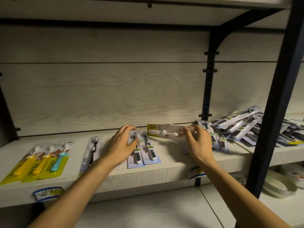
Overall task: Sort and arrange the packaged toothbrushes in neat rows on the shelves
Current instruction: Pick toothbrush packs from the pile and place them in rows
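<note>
My right hand (197, 142) pinches one end of a yellow-carded child's toothbrush pack (166, 133) and holds it sideways above the shelf (172, 165). My left hand (121, 143) rests with curled fingers on the top of two blue-carded toothbrush packs (146, 150) lying side by side. A long pack with a white and black brush (91, 152) lies to their left. Further left lie three yellow-green packs with yellow and teal brushes (41, 160). A loose heap of packaged toothbrushes (241, 127) covers the shelf's right part.
A black upright post (276, 99) and a curved bracket (213, 46) stand at the right. Blue price tags (47, 193) hang on the shelf's front edge. Stacked white bowls (279, 185) sit on the lower shelf at the right. The wood-grain back panel closes the shelf behind.
</note>
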